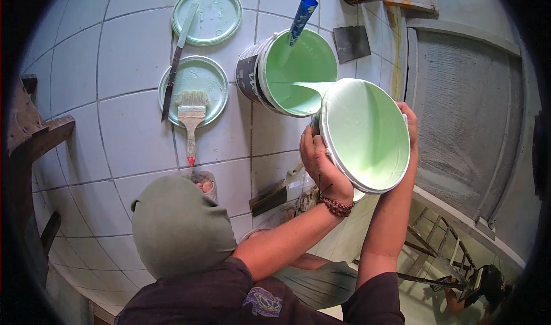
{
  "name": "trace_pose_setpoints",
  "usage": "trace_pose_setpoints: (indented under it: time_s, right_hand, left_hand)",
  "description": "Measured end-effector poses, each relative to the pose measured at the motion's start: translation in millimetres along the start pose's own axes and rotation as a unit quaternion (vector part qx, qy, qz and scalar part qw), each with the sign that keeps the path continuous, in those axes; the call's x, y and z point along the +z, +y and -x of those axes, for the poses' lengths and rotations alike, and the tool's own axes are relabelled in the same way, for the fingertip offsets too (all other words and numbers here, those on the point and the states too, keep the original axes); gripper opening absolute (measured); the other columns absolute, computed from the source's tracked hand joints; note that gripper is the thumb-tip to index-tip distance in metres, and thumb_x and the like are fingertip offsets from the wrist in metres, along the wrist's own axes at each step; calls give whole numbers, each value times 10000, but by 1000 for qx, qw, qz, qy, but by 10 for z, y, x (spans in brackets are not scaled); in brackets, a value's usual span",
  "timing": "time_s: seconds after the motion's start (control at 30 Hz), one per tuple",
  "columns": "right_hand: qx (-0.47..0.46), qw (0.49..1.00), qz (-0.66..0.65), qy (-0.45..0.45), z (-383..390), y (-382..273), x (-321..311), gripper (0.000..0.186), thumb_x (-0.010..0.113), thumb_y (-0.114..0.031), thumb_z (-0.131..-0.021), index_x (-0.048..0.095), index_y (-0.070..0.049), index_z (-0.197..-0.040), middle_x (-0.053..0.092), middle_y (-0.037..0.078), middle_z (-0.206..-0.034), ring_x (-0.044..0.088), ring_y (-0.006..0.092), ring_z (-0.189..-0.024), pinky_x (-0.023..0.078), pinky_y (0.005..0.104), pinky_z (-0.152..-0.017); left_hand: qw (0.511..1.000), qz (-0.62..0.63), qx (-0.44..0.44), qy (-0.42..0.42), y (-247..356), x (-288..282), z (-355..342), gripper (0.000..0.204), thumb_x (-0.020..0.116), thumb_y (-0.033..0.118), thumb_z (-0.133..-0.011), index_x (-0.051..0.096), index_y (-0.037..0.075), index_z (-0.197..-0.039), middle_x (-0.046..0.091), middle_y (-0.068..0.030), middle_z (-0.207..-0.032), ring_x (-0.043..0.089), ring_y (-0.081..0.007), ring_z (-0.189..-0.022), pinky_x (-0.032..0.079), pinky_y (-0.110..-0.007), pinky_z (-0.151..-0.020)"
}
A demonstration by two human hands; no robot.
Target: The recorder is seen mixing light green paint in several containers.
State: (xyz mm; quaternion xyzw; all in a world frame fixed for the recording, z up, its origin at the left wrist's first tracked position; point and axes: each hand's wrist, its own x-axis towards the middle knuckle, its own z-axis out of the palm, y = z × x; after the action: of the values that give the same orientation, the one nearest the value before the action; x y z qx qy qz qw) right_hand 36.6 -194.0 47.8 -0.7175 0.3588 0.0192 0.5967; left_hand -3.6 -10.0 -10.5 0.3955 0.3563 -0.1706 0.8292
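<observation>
A white bucket of pale green paint is tipped to the left between my hands. My left hand grips its near left side, fingers wrapped against the wall. My right hand is closed on the right side of its rim, mostly hidden behind it. A broad stream of pale green paint runs from the tilted rim into a second paint bucket, which stands upright on the floor. A blue tube-like handle sticks up out of that bucket; its lower end is hidden.
Two paint-smeared lids lie on the tiled floor, with a paintbrush and a long, flat-bladed tool across them. A dark square sheet, a wide scraper and a grey door are nearby.
</observation>
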Motion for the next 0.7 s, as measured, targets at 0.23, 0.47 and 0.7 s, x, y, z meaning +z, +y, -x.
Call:
trace_pose_setpoints:
  time_s: [0.23,0.47,0.7]
  right_hand:
    - [8,999,16,35,13,-55,101,216,502,-143,-961,640,21,-933,658,82,-793,618,147,-640,528,282,-574]
    - [51,996,-70,-6,-18,-63,81,232,505,-163,-957,650,9,-900,657,76,-773,619,145,-639,526,277,-576]
    - [13,1000,3,20,-19,-51,75,229,507,-167,-958,652,-2,-893,654,67,-768,607,137,-624,522,276,-578]
  left_hand:
    - [999,23,-39,17,84,34,-17,462,343,303,-1032,405,8,-1382,432,-129,-1385,388,-259,-1292,299,-368,-1088]
    - [1000,-5,-22,7,71,20,-24,503,356,387,-1028,417,30,-1377,484,-80,-1296,493,-181,-1190,402,-315,-1020]
    - [999,9,-36,18,20,2,-51,500,369,382,-1029,408,30,-1382,481,-75,-1304,495,-180,-1191,403,-314,-1021]
